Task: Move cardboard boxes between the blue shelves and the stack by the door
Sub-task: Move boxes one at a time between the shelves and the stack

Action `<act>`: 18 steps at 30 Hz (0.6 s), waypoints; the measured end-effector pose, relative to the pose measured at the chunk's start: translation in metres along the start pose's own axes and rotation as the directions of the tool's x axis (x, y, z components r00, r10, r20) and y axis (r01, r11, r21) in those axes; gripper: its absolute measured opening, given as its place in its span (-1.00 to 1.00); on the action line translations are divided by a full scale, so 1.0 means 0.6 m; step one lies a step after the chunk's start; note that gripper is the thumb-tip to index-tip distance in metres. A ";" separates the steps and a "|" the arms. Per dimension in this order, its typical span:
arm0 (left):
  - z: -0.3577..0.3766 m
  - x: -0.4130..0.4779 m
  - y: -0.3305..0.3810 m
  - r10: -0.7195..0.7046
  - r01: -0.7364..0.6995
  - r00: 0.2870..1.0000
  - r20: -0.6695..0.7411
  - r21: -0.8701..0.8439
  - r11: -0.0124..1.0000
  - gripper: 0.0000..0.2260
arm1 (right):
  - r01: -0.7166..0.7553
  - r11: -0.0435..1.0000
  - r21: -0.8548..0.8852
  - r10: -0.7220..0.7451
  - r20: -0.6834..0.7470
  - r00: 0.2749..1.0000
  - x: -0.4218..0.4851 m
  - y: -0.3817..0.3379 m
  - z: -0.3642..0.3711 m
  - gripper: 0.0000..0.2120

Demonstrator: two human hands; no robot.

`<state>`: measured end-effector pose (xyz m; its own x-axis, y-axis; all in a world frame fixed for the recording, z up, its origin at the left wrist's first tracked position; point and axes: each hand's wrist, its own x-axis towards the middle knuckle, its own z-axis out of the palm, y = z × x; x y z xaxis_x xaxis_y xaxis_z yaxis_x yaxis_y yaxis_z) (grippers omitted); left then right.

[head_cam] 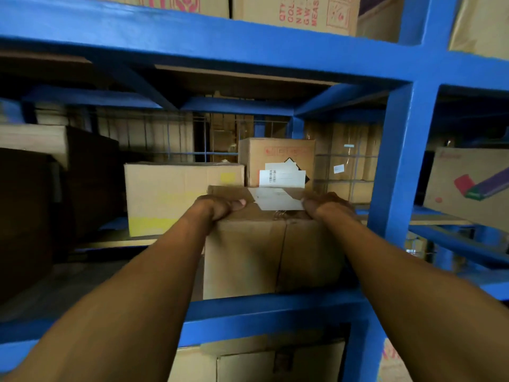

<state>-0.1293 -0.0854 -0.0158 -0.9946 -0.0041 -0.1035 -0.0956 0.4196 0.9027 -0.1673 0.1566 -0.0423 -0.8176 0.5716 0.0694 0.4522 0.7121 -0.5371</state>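
Got my left hand (217, 206) and right hand (327, 206) curled tight over the top edges of a cardboard box (272, 252) sitting at the blue shelf (275, 304) front edge, so basically nothing's reached the door stack yet.

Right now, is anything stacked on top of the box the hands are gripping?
No, the gripped box has only a torn paper label on its top, with both hands clamped on its upper edge.

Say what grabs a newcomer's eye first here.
Bright blue shelves frame everything. At centre, the left hand and right hand grip the top of a plain cardboard box at the shelf's front edge. Behind it sits a yellow-striped box.
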 end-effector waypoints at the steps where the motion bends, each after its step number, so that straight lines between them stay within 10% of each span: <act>1: 0.000 -0.003 0.004 0.012 -0.012 1.000 -0.005 -0.019 1.000 -0.26 | -0.007 1.000 0.013 0.008 -0.018 1.000 0.000 -0.001 -0.003 -0.27; 9: -0.033 -0.059 0.035 0.196 -0.213 0.974 -0.112 -0.166 0.963 -0.40 | 0.051 0.990 0.129 -0.010 -0.301 0.954 -0.094 -0.004 -0.077 -0.43; 18: -0.120 -0.128 -0.078 0.179 -0.172 0.984 -0.011 -0.328 0.929 -0.40 | 0.175 0.970 0.169 -0.143 -0.188 0.972 -0.271 -0.018 -0.122 -0.21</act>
<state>-0.0514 -0.1702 -0.0198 -0.9961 0.0611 0.0642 0.0697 0.0922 0.9933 -0.0131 0.0856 0.0137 -0.7920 0.5304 0.3023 0.2350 0.7218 -0.6510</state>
